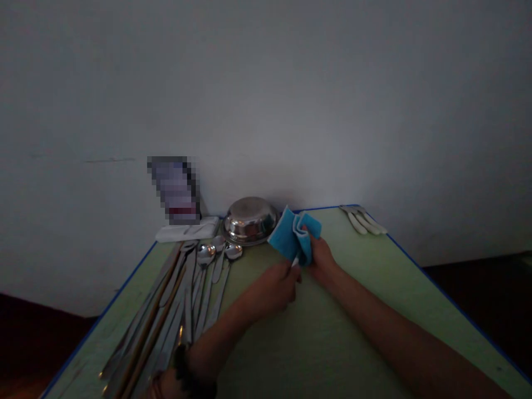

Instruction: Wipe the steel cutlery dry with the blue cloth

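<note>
In the middle of the table, my left hand (274,289) is closed on the handle of a piece of cutlery (295,261), of which only a short pale length shows. Its far end is hidden in a folded blue cloth (286,237), so I cannot tell the kind. My right hand (323,256) grips this cloth around the hidden end. Just behind the cloth, an upturned metal bowl (251,219) rests near the wall.
Left of my hands lie several metal spoons (206,255), long utensils and wooden chopsticks (155,327). Several forks (361,220) lie at the far right corner. A blurred-out screen (177,191) leans on the wall behind a folded white cloth (187,230). Blue edging borders the green table (332,343).
</note>
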{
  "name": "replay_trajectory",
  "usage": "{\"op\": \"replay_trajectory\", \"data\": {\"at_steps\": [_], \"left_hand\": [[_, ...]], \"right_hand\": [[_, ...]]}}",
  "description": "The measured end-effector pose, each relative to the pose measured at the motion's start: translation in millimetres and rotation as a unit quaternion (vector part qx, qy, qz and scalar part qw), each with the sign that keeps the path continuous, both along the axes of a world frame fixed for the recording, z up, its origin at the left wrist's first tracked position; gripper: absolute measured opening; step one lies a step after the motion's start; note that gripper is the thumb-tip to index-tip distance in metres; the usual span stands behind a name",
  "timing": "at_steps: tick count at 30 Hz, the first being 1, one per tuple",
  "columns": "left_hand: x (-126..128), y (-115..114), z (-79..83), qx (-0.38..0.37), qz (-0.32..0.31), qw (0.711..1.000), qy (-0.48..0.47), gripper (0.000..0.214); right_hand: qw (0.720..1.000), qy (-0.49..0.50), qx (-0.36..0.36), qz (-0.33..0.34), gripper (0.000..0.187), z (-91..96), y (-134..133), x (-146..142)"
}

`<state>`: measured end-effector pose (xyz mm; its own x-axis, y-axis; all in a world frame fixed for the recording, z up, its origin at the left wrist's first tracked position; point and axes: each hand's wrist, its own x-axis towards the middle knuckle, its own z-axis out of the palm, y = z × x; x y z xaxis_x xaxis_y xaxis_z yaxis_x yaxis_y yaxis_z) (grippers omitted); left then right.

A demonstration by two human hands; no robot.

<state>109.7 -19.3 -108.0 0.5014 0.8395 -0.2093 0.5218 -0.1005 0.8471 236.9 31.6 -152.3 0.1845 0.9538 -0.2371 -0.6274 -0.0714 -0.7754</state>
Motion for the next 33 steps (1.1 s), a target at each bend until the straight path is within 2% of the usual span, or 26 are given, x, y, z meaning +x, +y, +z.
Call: {"op": "replay_trajectory", "data": {"at_steps": [2,5,11,17,22,26,33], "left_hand": [[0.8,-10.5,-13.5,-0.003,0.027,1.0,-0.012,0.031],[-2.2,-18.7,-22.9,-0.006,0.07,0.997,-0.021,0.034],[-3.9,-22.0,-27.6,-0.032,0.103,0.991,-0.079,0.03],[-5.5,-17.0,-30.3,-0.059,0.14,0.983,-0.102,0.029],[-5.6,-15.6,-34.9,-0.03,0.168,0.981,-0.093,0.029],[-5.0,-15.5,-37.1,-0.016,0.157,0.985,-0.075,0.028],[-4.6,-15.8,-32.8,0.025,0.105,0.994,-0.022,0.026]], "right_hand": [[1.0,-0.022,0.014,-0.001,0.027,-8.0,-4.5,3.0],[0.998,-0.05,0.043,0.012,0.03,-11.6,-3.6,5.0],[0.997,-0.058,0.042,0.02,0.026,-12.9,6.7,4.7],[0.993,-0.069,0.04,0.087,0.025,-14.7,0.2,-9.8],[0.98,-0.15,0.053,0.124,0.029,-18.4,-7.8,-15.8],[0.967,-0.211,0.055,0.132,0.035,-19.2,-8.6,-13.7],[0.984,-0.155,0.048,0.069,0.033,-22.2,-0.3,-11.0]]}}
